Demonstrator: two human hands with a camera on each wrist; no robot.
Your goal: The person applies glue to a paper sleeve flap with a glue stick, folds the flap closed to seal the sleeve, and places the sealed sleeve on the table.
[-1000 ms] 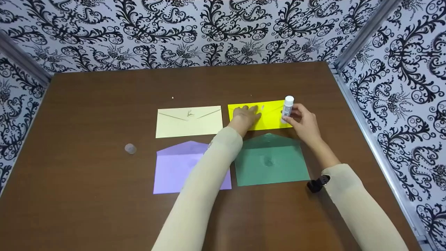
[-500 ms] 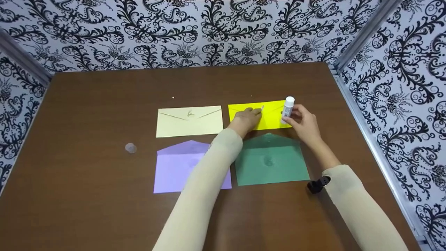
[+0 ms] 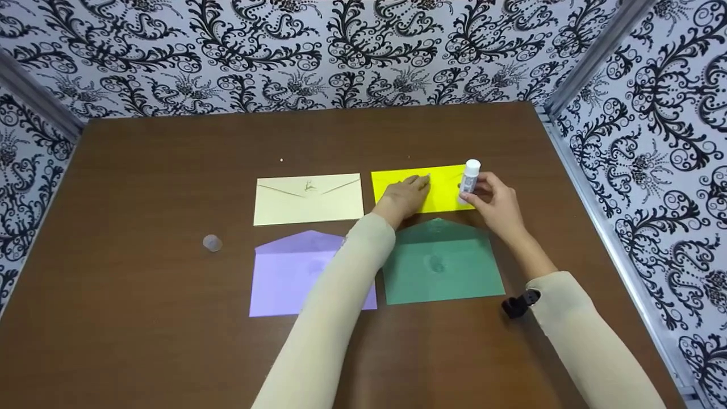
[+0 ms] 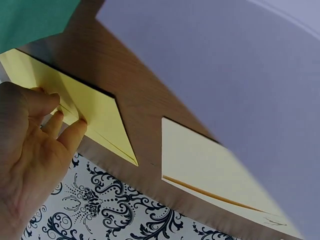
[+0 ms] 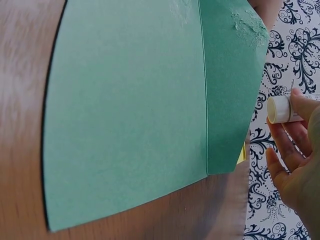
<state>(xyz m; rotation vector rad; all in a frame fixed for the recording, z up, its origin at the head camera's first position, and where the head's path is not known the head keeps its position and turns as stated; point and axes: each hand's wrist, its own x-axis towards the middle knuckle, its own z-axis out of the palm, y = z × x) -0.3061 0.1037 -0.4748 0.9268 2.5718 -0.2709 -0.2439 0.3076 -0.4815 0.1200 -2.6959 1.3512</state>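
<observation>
A yellow envelope (image 3: pixel 446 196) lies at the back right of the four-cornered layout with its flap folded down. My left hand (image 3: pixel 403 199) rests on it, fingertips pressing at the flap; the left wrist view shows its thumb and fingers (image 4: pixel 73 136) at the flap's edge. My right hand (image 3: pixel 501 205) pinches a white glue stick (image 3: pixel 469 177) upright over the envelope's right end. In front lies a green envelope (image 3: pixel 443 272), flap raised, with glue smears (image 5: pixel 250 27) on the flap and body.
A cream envelope (image 3: pixel 309 207), flap down, lies left of the yellow one. The purple envelope (image 3: pixel 278 284), flap raised, is partly hidden under my left sleeve. A small translucent cap (image 3: pixel 212 243) sits further left on the brown table (image 3: pixel 142 318). Patterned walls (image 3: pixel 341 51) border the table.
My left hand's fingers have drawn together and slid slightly right and down along the yellow flap. The right hand with the glue stick has barely moved.
</observation>
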